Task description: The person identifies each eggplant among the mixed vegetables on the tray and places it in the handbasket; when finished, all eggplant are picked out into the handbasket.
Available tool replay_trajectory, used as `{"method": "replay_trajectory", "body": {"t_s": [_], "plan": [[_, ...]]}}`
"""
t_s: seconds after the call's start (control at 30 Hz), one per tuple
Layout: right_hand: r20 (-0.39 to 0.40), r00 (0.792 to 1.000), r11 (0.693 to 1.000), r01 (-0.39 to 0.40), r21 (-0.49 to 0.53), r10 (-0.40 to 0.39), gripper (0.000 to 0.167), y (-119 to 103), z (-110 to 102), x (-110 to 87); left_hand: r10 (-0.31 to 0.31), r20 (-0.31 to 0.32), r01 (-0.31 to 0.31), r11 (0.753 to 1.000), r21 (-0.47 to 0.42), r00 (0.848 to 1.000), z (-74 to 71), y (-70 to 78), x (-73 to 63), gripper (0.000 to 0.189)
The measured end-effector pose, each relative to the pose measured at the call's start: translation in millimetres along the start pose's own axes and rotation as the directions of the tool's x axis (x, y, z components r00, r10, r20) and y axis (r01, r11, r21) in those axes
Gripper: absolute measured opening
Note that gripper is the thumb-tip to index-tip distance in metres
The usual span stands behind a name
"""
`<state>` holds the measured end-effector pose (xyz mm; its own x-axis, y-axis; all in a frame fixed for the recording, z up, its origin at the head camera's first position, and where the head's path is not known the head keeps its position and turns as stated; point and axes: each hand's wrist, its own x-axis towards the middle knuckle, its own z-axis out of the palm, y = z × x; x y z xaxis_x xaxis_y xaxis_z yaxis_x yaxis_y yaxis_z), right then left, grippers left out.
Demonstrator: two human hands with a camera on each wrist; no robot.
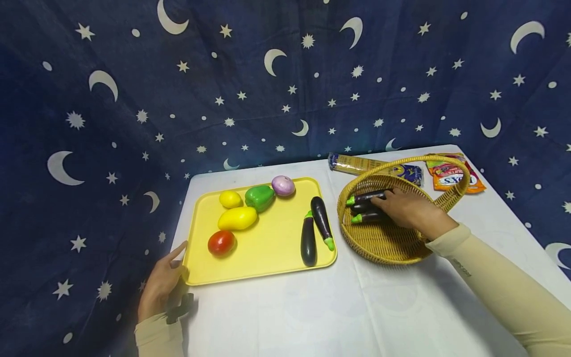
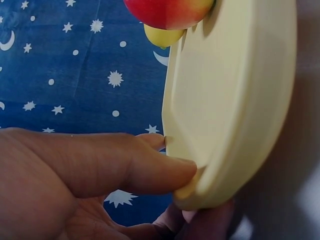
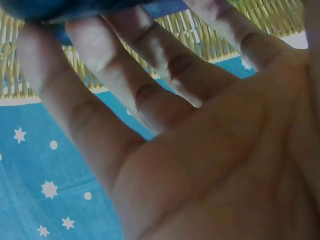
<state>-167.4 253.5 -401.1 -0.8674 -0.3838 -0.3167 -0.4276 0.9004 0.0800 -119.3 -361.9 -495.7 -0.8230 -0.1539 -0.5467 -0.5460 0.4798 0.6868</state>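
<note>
In the wicker basket [image 1: 379,255]: eggplants [image 1: 373,217], likely light, stiff, slick; best taken mid-body. Right hand [image 1: 403,208]: fingers nearly straight, spread, tips touching one. Left hand [image 1: 160,280] pinches yellow tray [image 1: 267,248] corner.

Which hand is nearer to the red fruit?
Left. The left hand pinches the near-left corner of the yellow tray, just left of the red fruit; the right hand is in the wicker basket, beyond the tray's right side.

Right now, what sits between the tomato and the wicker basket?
Head view: bare yellow tray beside the tomato, then two eggplants, the tray's rim, and a narrow strip of white tabletop before the wicker basket.
</note>
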Motion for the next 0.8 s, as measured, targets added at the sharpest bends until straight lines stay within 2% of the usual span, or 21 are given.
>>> {"method": "replay_trajectory", "body": {"t_s": [0.23,0.5,0.8], "plan": [[0.103,0.995,0.999,-0.003,0.050,-0.002,0.049,-5,6,2.4,0.014,-0.006,-0.014,1.000,0.013,1.000,-0.2,-0.8,1.4,0.082],[0.020,1.000,1.000,0.007,-0.005,-0.007,0.043,-5,16,6.9,0.001,0.003,-0.001,1.000,0.009,1.000,0.3,-1.8,3.6,0.082],[0.016,0.999,0.999,0.042,-0.023,-0.041,0.042,-5,25,11.4,-0.046,0.010,0.046,0.999,-0.024,0.999,0.3,-0.1,3.3,0.082]]}}
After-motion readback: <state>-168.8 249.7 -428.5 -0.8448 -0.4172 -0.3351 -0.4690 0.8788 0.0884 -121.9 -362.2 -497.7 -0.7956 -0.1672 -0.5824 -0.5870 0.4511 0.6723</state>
